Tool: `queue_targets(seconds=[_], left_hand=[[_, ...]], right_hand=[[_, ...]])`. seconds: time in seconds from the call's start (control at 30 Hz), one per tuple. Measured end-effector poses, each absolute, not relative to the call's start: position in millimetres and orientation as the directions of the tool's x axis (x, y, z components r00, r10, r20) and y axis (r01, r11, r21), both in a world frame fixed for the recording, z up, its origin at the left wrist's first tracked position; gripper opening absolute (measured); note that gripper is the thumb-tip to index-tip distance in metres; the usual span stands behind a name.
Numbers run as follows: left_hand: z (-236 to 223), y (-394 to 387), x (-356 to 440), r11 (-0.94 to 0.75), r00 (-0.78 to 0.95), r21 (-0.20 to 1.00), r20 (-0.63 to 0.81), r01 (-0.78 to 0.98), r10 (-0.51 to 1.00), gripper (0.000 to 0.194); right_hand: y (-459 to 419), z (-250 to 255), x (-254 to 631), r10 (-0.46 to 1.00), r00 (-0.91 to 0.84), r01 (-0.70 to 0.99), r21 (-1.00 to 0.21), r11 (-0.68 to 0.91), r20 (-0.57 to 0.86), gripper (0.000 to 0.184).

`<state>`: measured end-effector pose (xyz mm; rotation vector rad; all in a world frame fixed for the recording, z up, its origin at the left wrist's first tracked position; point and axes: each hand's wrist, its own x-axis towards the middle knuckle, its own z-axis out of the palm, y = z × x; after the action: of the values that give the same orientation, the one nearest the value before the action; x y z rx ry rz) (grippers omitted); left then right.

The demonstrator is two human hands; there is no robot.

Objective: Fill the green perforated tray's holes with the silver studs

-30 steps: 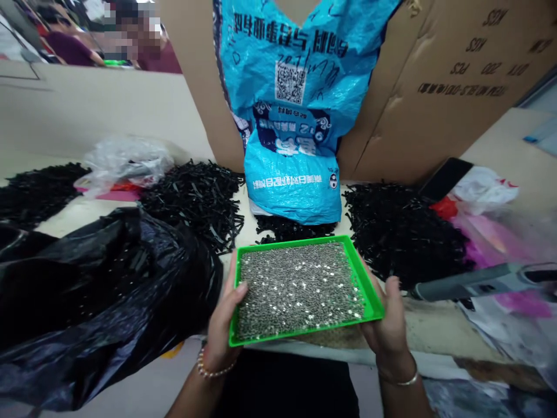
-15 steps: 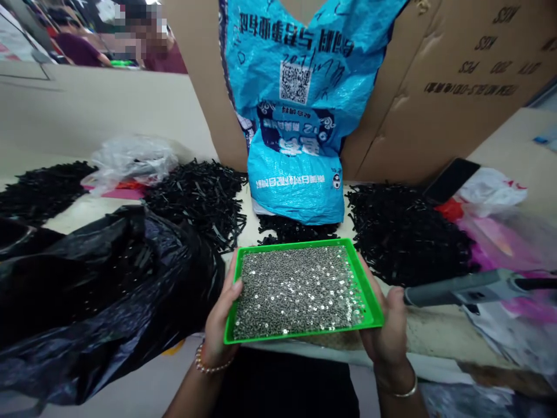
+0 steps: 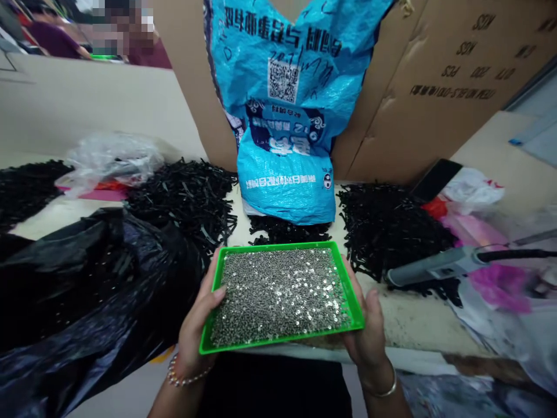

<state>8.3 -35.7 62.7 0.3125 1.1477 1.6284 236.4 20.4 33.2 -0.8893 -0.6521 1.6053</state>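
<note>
- You're holding the green plastic tray (image 3: 278, 246) over the worktop's (image 3: 404, 313) near edge, your left hand (image 3: 195, 331) and right hand (image 3: 368, 331) clamping its opposite sides
- Small silver pieces (image 3: 278, 296) are covering the tray
- Heaps of black plastic pieces (image 3: 400, 232) are lying just beyond it

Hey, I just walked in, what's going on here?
A person is holding a shallow green tray in both hands, with the left hand and right hand at its sides. The tray is covered in small silvery metal pieces. Beyond it, heaps of black parts lie around the foot of a blue woven sack, with a black plastic bag to the left and a grey corded tool to the right.
</note>
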Motion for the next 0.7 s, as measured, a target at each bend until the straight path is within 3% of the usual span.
queue_targets(seconds=[0.7], left_hand=[[59,-35,6,0.001,-0.376,0.824,-0.259,-0.566,0.890,0.074]], right_hand=[[19,44,240,0.974,-0.050,-0.547,-0.810,-0.212,-0.221,0.070]])
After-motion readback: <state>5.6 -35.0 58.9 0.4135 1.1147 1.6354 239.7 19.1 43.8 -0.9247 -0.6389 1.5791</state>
